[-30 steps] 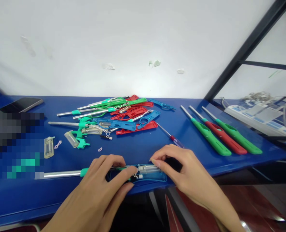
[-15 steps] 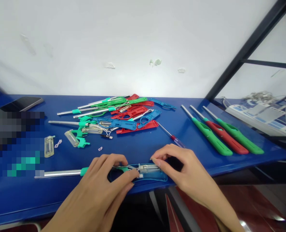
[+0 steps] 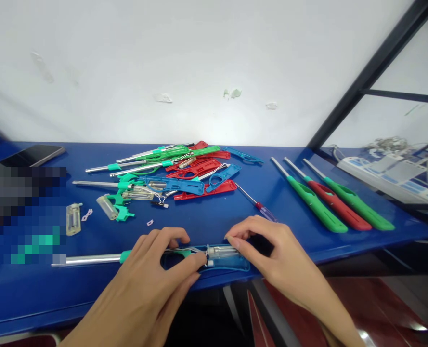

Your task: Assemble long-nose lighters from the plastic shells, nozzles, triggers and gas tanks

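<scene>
A blue lighter shell [image 3: 231, 265] lies open at the table's front edge, its metal tube [image 3: 94, 260] pointing left past a teal collar. In the shell sits a clear fuel tank [image 3: 223, 251], with thin white wires beside it. My left hand [image 3: 156, 270] is over the shell's middle, thumb at the tank's left end and fingers curled round the shell. With thumb and index finger together, my right hand [image 3: 267, 246] pinches the tank's right end. Part of the shell is hidden under my left hand.
Behind lies a pile of lighter parts [image 3: 174, 183], with a screwdriver [image 3: 259, 205] to its right. Loose tanks [image 3: 73, 219] and teal pieces are at left, near a phone [image 3: 33, 155]. Three closed lighters [image 3: 329, 197] lie at right, before a white power strip [image 3: 390, 178].
</scene>
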`<state>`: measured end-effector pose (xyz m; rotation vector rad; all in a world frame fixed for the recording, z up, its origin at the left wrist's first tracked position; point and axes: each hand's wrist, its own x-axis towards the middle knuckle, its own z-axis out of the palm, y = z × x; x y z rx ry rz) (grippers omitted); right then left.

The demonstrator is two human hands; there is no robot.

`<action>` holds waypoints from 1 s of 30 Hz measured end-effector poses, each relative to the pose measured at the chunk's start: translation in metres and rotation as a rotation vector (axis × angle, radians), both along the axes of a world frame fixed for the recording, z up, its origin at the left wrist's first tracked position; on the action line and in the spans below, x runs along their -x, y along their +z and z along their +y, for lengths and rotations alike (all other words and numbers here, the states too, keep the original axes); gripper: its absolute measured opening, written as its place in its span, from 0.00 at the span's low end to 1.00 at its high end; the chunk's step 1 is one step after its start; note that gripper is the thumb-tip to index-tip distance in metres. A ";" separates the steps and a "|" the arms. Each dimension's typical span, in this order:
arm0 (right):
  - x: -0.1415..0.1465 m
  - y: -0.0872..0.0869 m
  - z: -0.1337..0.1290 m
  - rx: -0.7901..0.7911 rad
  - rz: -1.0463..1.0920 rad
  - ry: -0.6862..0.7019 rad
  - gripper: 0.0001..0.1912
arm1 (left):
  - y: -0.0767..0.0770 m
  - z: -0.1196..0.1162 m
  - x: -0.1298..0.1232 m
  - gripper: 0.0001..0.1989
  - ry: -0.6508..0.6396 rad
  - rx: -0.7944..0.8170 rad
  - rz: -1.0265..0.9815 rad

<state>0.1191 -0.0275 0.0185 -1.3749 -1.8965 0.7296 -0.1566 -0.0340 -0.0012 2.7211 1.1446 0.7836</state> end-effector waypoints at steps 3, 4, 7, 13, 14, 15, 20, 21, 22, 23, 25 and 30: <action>0.001 0.001 0.000 0.002 -0.003 0.004 0.07 | 0.009 0.006 -0.001 0.15 -0.016 0.051 0.023; 0.001 0.001 0.000 -0.001 -0.003 0.006 0.07 | 0.013 0.008 -0.001 0.15 -0.024 0.079 0.034; 0.000 0.001 0.001 -0.004 -0.004 0.010 0.07 | 0.022 0.017 -0.001 0.14 -0.052 0.173 0.061; 0.000 -0.001 0.001 -0.017 0.002 0.010 0.07 | 0.029 0.021 0.002 0.10 -0.052 0.283 0.050; 0.000 -0.002 0.001 -0.022 0.007 0.009 0.08 | 0.029 0.020 0.002 0.10 -0.047 0.279 0.046; 0.001 -0.002 0.000 -0.026 0.011 0.007 0.08 | 0.028 0.019 0.002 0.10 -0.046 0.272 0.042; 0.002 -0.002 0.001 -0.040 0.023 -0.001 0.08 | 0.023 0.017 0.003 0.13 -0.063 0.250 0.011; 0.002 -0.002 0.001 -0.042 0.023 -0.002 0.08 | 0.023 0.018 0.004 0.13 -0.065 0.252 0.004; 0.002 -0.002 0.001 -0.042 0.020 -0.001 0.08 | 0.023 0.018 0.005 0.13 -0.069 0.257 -0.002; 0.001 -0.002 0.001 -0.042 0.017 -0.002 0.08 | 0.023 0.019 0.005 0.13 -0.072 0.263 -0.003; 0.001 -0.002 0.000 -0.041 0.010 -0.004 0.08 | 0.025 0.022 0.007 0.13 -0.081 0.275 0.003; 0.001 -0.003 0.000 -0.055 -0.001 -0.004 0.08 | 0.027 0.027 0.010 0.12 -0.125 0.247 0.001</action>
